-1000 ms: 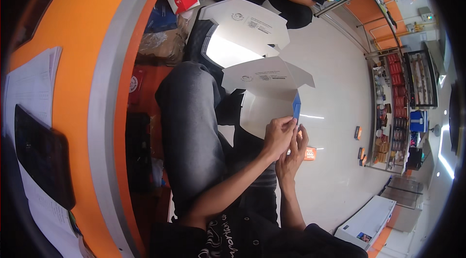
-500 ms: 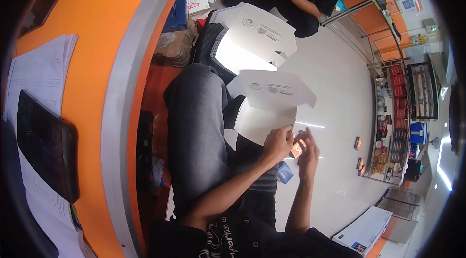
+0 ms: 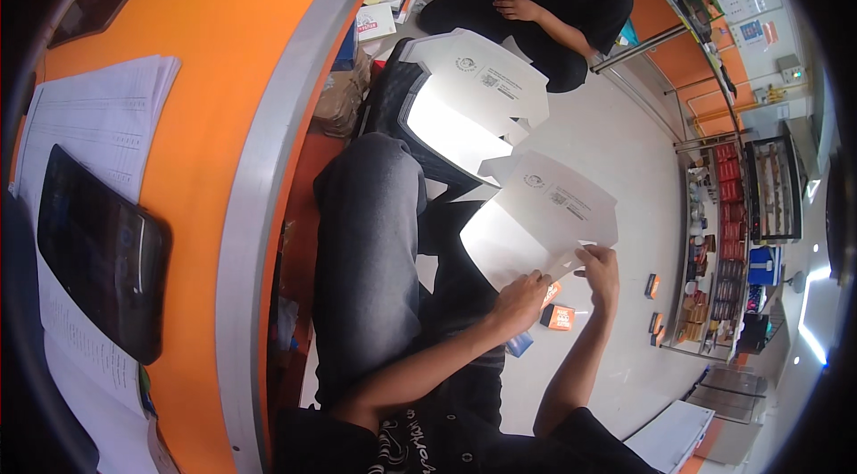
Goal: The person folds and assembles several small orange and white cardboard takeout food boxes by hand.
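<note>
Over my lap is a white printed cardboard box blank, partly folded along its creases. My left hand is closed on its near edge, fingers curled over the card. Farther right, my right hand pinches a flap at the near right corner between thumb and fingers. Just beyond the held piece, a stack of similar white box blanks rests on a dark, black-sided support.
Small orange-and-black boxes and a blue box lie below my hands. Left, an orange table carries papers and a black phone. A co-worker sits at the far side. Shelves line the right.
My right hand has come up from beside the blank and taken hold of its corner flap. The blank has shifted right and turned somewhat. My left hand stays on its near edge.
</note>
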The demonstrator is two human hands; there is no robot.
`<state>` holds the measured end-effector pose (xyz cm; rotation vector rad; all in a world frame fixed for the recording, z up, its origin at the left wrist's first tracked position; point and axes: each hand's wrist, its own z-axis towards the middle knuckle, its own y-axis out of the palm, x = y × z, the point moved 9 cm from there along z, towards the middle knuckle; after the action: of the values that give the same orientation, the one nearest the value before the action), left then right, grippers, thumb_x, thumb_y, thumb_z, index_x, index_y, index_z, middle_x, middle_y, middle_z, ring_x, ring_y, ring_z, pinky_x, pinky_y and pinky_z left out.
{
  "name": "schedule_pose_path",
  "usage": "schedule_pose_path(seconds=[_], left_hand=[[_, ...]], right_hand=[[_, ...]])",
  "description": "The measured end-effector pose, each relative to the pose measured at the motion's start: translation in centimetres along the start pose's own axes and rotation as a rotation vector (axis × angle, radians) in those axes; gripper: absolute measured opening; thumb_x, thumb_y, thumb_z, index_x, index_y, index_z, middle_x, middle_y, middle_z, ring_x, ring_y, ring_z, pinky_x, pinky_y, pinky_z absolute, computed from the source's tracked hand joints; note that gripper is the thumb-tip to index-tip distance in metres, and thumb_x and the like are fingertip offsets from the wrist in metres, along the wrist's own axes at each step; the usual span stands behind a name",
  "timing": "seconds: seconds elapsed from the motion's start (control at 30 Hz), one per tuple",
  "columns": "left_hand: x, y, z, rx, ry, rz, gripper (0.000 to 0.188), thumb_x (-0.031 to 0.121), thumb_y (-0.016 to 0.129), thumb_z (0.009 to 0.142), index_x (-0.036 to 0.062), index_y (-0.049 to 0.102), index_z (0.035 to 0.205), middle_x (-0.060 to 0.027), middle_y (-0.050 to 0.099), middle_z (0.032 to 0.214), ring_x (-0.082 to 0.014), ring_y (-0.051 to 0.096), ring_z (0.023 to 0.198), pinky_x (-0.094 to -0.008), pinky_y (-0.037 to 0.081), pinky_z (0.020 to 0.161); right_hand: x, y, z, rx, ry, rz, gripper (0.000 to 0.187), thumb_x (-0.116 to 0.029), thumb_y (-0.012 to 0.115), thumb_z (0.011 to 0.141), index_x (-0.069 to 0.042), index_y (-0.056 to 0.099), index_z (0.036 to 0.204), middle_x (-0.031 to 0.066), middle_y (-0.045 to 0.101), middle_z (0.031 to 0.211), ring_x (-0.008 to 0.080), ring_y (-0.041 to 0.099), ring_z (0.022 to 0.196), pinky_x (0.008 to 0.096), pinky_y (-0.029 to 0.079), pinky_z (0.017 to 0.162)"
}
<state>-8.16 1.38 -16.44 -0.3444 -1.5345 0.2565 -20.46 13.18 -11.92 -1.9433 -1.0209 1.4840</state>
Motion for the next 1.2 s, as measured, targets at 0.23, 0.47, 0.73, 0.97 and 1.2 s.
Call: schedule_pose_path(seconds=[0.23, 0.47, 0.73, 0.97, 1.2], left_hand=[[0.4, -1.5, 0.2, -0.012, -0.042, -0.1, 0.028, -0.006, 0.052, 0.083, -0.004, 0.054, 0.111, -0.0212, 0.061, 0.105, -0.04, 0.063, 0.097, -0.0483, 0.053, 0.082], [0.8, -1.3, 0.6, 0.048, 0.058, -0.275, 0.036, -0.004, 0.051, 0.086, -0.0042, 0.054, 0.122, -0.0232, 0.061, 0.111, -0.0412, 0.061, 0.101, -0.0483, 0.049, 0.088], [1.2, -1.5, 0.6, -0.008, 0.048, -0.157, 0.03, -0.007, 0.054, 0.081, -0.0011, 0.048, 0.11, -0.0223, 0.06, 0.1, -0.0424, 0.061, 0.096, -0.0513, 0.05, 0.081], [1.6, -2.0, 0.9, -0.065, 0.087, -0.154, 0.029, -0.005, 0.053, 0.083, -0.0029, 0.048, 0.111, -0.0263, 0.062, 0.101, -0.0463, 0.062, 0.095, -0.0536, 0.05, 0.081], [1.7, -3.4, 0.6, 0.024, 0.066, -0.251, 0.031, -0.001, 0.052, 0.086, -0.0027, 0.054, 0.117, -0.0293, 0.064, 0.084, -0.0475, 0.063, 0.084, -0.0549, 0.046, 0.074]], right_hand=[[-0.6, -1.9, 0.5, -0.081, 0.039, 0.136, 0.026, -0.017, 0.064, 0.083, 0.007, 0.072, 0.089, 0.0076, 0.066, 0.072, 0.0163, 0.063, 0.067, 0.0315, 0.054, 0.067], [-4.6, -1.9, -3.5, 0.154, -0.359, -0.132, 0.021, -0.01, 0.063, 0.085, 0.01, 0.07, 0.086, 0.0172, 0.071, 0.076, 0.0178, 0.068, 0.069, 0.0323, 0.052, 0.063], [-1.3, -4.2, -3.6, 0.068, -0.04, 0.164, 0.028, -0.013, 0.061, 0.088, 0.011, 0.071, 0.1, 0.0115, 0.07, 0.083, 0.0171, 0.065, 0.072, 0.0297, 0.051, 0.071], [1.2, -4.6, -2.4, 0.033, 0.018, 0.219, 0.026, -0.011, 0.061, 0.089, 0.01, 0.069, 0.101, 0.0107, 0.07, 0.078, 0.0134, 0.064, 0.069, 0.0289, 0.049, 0.065], [-6.7, -2.9, -8.2, 0.251, -0.533, -0.139, 0.017, -0.002, 0.066, 0.084, 0.006, 0.071, 0.097, 0.0192, 0.069, 0.084, 0.0306, 0.067, 0.074, 0.0358, 0.052, 0.072]])
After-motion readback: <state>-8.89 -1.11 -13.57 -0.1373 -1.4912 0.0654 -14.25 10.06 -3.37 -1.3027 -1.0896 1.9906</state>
